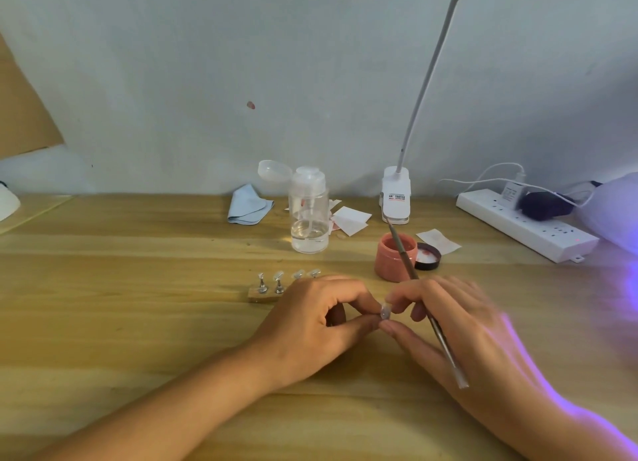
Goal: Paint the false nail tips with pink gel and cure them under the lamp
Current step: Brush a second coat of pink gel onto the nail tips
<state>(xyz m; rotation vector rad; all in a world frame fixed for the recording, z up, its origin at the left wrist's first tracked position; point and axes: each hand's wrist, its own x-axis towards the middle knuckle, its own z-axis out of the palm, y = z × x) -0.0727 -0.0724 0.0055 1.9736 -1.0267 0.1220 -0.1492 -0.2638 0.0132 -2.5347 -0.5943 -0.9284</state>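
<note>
The printed label (396,197) on the lamp clamp (395,181) is too blurred to read

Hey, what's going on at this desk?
A person is doing false nails. The left hand pinches one nail tip; the right hand, holding a thin brush, touches it too. The pink gel jar stands open behind, lid beside it. More tips sit on a holder. A lamp glows purple at far right.
</note>
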